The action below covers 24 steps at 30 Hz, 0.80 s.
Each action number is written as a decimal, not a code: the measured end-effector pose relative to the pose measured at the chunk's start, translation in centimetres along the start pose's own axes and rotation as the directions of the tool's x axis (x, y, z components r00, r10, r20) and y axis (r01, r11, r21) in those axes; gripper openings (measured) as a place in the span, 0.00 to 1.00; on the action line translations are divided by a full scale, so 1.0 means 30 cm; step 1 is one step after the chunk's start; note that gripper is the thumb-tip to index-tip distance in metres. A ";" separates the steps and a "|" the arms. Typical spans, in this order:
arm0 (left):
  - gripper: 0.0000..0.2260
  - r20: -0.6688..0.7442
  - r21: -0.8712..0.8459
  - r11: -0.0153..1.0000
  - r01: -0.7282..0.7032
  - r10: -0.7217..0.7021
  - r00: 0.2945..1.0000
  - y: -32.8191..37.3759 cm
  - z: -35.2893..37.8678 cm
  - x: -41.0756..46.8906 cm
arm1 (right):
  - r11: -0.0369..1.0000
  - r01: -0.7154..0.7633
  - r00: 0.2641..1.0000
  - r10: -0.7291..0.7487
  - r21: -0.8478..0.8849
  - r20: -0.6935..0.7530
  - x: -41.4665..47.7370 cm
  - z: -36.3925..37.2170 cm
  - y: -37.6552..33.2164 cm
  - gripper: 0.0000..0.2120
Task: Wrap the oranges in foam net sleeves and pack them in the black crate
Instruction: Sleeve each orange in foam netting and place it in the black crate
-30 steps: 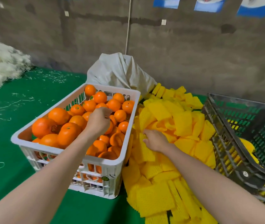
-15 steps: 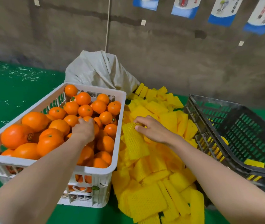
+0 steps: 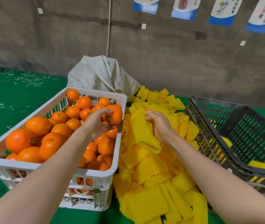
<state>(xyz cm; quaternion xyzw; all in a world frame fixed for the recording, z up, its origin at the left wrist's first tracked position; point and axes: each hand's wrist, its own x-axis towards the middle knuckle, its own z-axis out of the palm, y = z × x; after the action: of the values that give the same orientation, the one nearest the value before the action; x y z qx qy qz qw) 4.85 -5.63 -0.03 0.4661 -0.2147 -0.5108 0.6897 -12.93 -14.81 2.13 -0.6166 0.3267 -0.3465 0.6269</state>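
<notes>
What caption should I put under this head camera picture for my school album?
The left hand holds an orange over the white crate while the right hand grips a yellow foam sleeve.

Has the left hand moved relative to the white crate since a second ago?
Yes. The left hand has risen from among the fruit mid-crate and shifted toward the right rim of the white crate, now gripping an orange.
</notes>
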 end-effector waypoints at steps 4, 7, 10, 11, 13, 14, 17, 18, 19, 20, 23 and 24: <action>0.18 0.018 -0.042 0.999 -0.016 0.017 1.000 -0.014 0.079 -0.052 | 0.997 0.026 0.991 -0.036 0.075 0.129 -0.038 0.002 -0.026 0.11; 0.28 0.117 -0.213 0.975 0.063 -0.038 0.992 -0.036 0.134 -0.081 | 0.995 0.065 0.938 -0.087 0.075 0.336 -0.084 0.006 -0.044 0.13; 0.27 0.116 -0.200 0.976 0.091 -0.068 0.991 -0.055 0.201 -0.104 | 0.992 0.094 0.911 -0.118 0.081 0.395 -0.115 0.010 -0.040 0.13; 0.28 0.064 -0.179 0.980 0.086 -0.076 0.995 -0.063 0.223 -0.104 | 0.991 0.104 0.903 -0.130 0.086 0.409 -0.122 0.007 -0.037 0.13; 0.30 -0.080 -0.145 0.988 0.061 -0.073 0.994 -0.081 0.251 -0.096 | 0.990 0.123 0.889 -0.138 0.062 0.436 -0.136 -0.001 -0.025 0.12; 0.31 -0.134 -0.145 0.988 0.049 -0.069 0.989 -0.089 0.261 -0.092 | 0.991 0.131 0.886 -0.135 0.041 0.444 -0.142 -0.007 -0.018 0.12; 0.32 -0.099 -0.242 0.966 0.088 -0.114 0.988 -0.092 0.276 -0.097 | 0.991 0.126 0.896 -0.134 0.046 0.424 -0.149 -0.023 -0.001 0.10; 0.30 -0.051 -0.292 0.950 0.112 -0.132 0.990 -0.086 0.280 -0.108 | 0.991 0.122 0.903 -0.136 0.060 0.407 -0.149 -0.031 0.000 0.08; 0.26 -0.018 -0.321 0.940 0.115 -0.128 0.992 -0.081 0.284 -0.117 | 0.990 0.116 0.911 -0.136 0.075 0.389 -0.148 -0.042 -0.001 0.08; 0.22 -0.006 -0.324 0.940 0.103 -0.111 0.994 -0.080 0.289 -0.121 | 0.990 0.107 0.917 -0.134 0.091 0.376 -0.148 -0.053 -0.004 0.08; 0.19 -0.046 -0.285 0.957 0.056 -0.072 0.996 -0.090 0.315 -0.126 | 0.989 0.075 0.916 -0.118 0.124 0.385 -0.149 -0.078 -0.012 0.13; 0.19 -0.071 -0.286 0.957 0.046 -0.070 0.995 -0.095 0.328 -0.128 | 0.990 0.072 0.913 -0.113 0.117 0.391 -0.150 -0.082 -0.013 0.13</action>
<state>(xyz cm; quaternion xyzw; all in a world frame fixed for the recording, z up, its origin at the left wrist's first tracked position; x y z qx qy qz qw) -5.67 -6.45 2.85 0.3883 -0.0975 -0.5372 0.7423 -17.47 -12.38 2.38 -0.6564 0.1455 -0.2595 0.6933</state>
